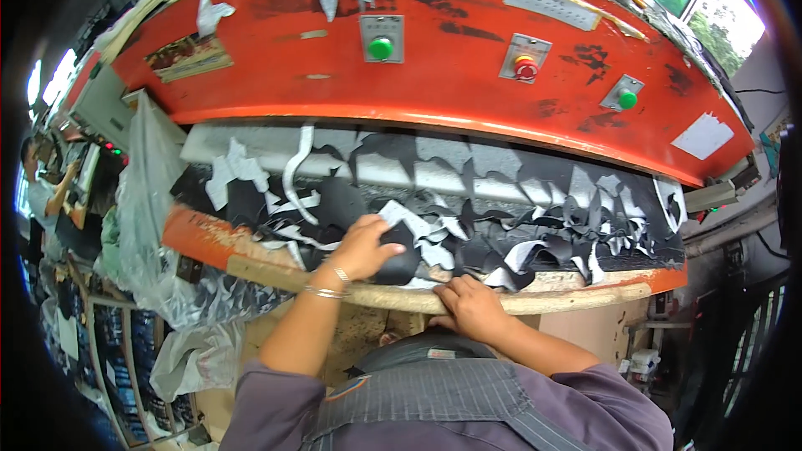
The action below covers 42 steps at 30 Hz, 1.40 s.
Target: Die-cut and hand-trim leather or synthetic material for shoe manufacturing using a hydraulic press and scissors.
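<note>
Many black scraps (pixel 341 202), frame centre; left hand (pixel 357 252) over scraps, thumb spread from fingers; right hand (pixel 474 309) on wooden rail (pixel 576 296), lower centre, fingers bunched, pinch unclear

One wide fisheye view looks from the person's head, down and forward, from above and behind the left hand (pixel 359 249) and right hand (pixel 474 307). It is near enough to take in both whole forearms (pixel 305 330), with the apron (pixel 418 401) on the near side of the hands. The table (pixel 585 297) stretches to either side of them, and beyond it an orange panel (pixel 451 67) bows across. Well beyond the right hand shows a window (pixel 702 4); well left of the left hand, another person (pixel 42 199).
</note>
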{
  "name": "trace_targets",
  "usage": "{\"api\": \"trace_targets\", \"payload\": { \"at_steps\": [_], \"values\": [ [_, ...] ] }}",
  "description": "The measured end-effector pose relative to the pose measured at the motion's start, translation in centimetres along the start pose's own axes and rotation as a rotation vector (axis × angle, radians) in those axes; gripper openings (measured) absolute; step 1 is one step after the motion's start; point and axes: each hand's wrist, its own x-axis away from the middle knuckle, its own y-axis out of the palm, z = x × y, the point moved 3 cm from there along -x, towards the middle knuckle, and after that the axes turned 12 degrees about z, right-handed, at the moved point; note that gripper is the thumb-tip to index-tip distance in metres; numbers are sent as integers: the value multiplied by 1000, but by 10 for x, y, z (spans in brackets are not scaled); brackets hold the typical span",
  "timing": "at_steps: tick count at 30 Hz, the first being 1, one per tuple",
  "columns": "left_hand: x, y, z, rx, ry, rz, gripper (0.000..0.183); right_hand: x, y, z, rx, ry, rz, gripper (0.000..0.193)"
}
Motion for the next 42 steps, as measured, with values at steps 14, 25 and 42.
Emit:
{"api": "trace_targets", "payload": {
  "at_steps": [14, 25, 42],
  "values": [
    [-3, -47, -75, 49, -449, 438, 35, -8, 1, -15, 70, 128, -7, 38],
    [-33, -90, -57, -371, -464, 253, 38, -173, -49, 202, 160, 318, 281, 64],
    [-125, 19, -14, -177, -197, -226, 21, -199, -69, 217, -120, 806, 110, 71]
  ]
}}
